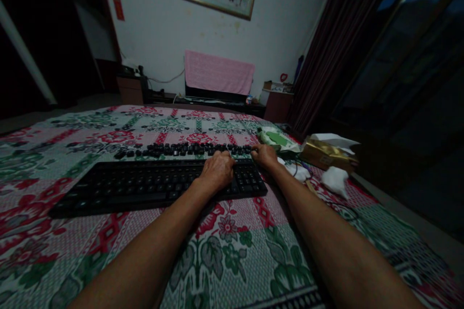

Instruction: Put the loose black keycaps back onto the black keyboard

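Note:
A black keyboard (pixel 145 186) lies on the flowered cloth. Over its right part rests my left hand (pixel 219 168), fingers curled and close together; the back of the hand hides the fingertips and anything in them. Behind the keyboard runs a long row of loose black keycaps (pixel 177 149). At the right end of that row is my right hand (pixel 266 155), its fingers bent in a pinch among the last keycaps. What they hold, if anything, is too small and dark to make out.
Right of my right hand lie a green and white packet (pixel 277 138), a gold tissue box (pixel 324 154), crumpled white tissue (pixel 335 181) and a dark cable (pixel 340 208). The patterned cloth (pixel 224 251) spreads under everything. Beyond its far edge, a pink towel (pixel 219 72) drapes over a dark screen.

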A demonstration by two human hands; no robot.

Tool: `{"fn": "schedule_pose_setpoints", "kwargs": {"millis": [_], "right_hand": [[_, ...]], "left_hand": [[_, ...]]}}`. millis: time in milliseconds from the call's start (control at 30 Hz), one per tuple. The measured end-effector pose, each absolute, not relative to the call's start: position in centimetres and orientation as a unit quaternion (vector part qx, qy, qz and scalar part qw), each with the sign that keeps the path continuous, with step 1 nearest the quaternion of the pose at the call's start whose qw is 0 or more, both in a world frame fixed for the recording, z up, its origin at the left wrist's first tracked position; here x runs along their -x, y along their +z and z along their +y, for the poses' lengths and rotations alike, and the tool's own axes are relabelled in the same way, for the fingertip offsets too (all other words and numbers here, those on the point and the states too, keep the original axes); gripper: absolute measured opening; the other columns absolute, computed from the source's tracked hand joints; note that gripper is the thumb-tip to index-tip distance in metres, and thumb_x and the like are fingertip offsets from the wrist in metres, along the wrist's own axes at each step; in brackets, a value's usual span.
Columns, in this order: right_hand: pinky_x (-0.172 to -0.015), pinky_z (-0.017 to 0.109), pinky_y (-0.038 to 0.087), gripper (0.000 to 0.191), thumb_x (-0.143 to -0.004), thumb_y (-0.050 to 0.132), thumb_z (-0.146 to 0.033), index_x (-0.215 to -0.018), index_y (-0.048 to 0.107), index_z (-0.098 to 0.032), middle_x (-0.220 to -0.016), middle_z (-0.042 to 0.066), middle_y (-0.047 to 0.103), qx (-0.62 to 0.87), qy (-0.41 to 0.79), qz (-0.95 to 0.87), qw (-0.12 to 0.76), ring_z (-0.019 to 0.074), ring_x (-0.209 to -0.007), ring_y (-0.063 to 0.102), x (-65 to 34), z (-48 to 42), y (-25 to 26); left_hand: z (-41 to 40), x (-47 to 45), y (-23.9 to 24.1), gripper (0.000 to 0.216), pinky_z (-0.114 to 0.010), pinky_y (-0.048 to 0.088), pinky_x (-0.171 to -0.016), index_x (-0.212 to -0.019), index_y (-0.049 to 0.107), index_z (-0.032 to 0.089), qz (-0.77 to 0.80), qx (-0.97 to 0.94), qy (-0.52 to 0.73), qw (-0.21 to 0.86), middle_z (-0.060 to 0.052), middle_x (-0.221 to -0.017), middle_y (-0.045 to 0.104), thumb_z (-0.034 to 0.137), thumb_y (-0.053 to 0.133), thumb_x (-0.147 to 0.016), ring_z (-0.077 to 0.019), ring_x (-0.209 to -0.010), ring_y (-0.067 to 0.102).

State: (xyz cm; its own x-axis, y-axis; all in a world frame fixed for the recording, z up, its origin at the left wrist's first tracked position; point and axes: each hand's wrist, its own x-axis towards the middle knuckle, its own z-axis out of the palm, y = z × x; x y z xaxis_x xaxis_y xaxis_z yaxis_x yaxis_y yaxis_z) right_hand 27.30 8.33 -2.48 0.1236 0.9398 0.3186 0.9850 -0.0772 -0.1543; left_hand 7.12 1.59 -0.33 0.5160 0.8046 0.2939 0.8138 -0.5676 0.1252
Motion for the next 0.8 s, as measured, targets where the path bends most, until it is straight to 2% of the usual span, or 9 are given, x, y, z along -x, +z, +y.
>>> {"fn": "schedule_pose_setpoints", "kwargs": {"millis": [133,367,467,567,700,800], "right_hand": [[-0.073,0.03,0.038,0.027,-0.07,0.049,-0.03,-0.092,0.062,-0.022,-0.089,0.006,0.064,0.737,-0.057,-0.651,0.17,0.0196,-0.082,0.055,-27.3,8.5,-2.7],[-0.063,0.026,0.038,0.019,-0.07,0.048,-0.026,-0.071,0.064,-0.016,-0.073,0.008,0.063,0.704,-0.057,-0.682,0.188,0.0176,-0.069,0.056,-27.5,7.8,-2.3],[-0.061,0.023,0.037,0.019,-0.07,0.047,-0.025,-0.071,0.063,-0.015,-0.067,0.004,0.062,0.689,-0.033,-0.688,0.226,0.0144,-0.064,0.054,-27.6,6.9,-1.6],[-0.06,0.022,0.036,0.021,-0.072,0.045,-0.028,-0.077,0.061,-0.016,-0.069,0.003,0.061,0.652,-0.031,-0.705,0.278,0.0131,-0.064,0.053,-27.0,5.4,-0.7],[-0.058,0.022,0.035,0.021,-0.073,0.045,-0.029,-0.084,0.059,-0.016,-0.069,0.002,0.06,0.584,-0.033,-0.745,0.32,0.0117,-0.062,0.051,-25.1,3.3,0.3],[-0.058,0.022,0.034,0.02,-0.075,0.045,-0.029,-0.082,0.058,-0.017,-0.069,0.002,0.058,0.541,-0.057,-0.771,0.331,0.0111,-0.061,0.049,-23.8,2.4,0.9]], "left_hand": [[1.7,-7.2,-0.4,0.032,-0.03,0.04,-0.073,-0.096,0.061,0.023,-0.465,0.87,-0.164,0.016,-0.007,-0.094,0.053,0.021,0.035,-0.077,-0.0188,-0.087,0.044],[1.6,-7.0,-0.4,0.03,-0.031,0.041,-0.075,-0.093,0.062,0.023,-0.46,0.87,-0.176,0.01,-0.007,-0.092,0.054,0.022,0.037,-0.077,-0.0199,-0.088,0.047],[1.5,-7.1,-0.3,0.029,-0.03,0.041,-0.077,-0.093,0.062,0.024,-0.464,0.866,-0.184,0.001,-0.007,-0.093,0.055,0.022,0.038,-0.077,-0.0194,-0.09,0.048],[1.7,-7.3,-0.2,0.028,-0.029,0.041,-0.079,-0.095,0.062,0.023,-0.47,0.855,-0.217,-0.03,-0.006,-0.095,0.057,0.022,0.04,-0.075,-0.0182,-0.09,0.051],[2.3,-8.0,0.2,0.03,-0.026,0.04,-0.081,-0.098,0.06,0.02,-0.459,0.801,-0.341,-0.179,-0.004,-0.093,0.062,0.027,0.049,-0.071,-0.0154,-0.087,0.055],[2.4,-8.4,0.8,0.036,-0.023,0.045,-0.065,-0.1,0.058,0.014,-0.468,0.694,-0.405,-0.367,-0.005,-0.084,0.064,0.027,0.054,-0.067,-0.0132,-0.073,0.058]]}}
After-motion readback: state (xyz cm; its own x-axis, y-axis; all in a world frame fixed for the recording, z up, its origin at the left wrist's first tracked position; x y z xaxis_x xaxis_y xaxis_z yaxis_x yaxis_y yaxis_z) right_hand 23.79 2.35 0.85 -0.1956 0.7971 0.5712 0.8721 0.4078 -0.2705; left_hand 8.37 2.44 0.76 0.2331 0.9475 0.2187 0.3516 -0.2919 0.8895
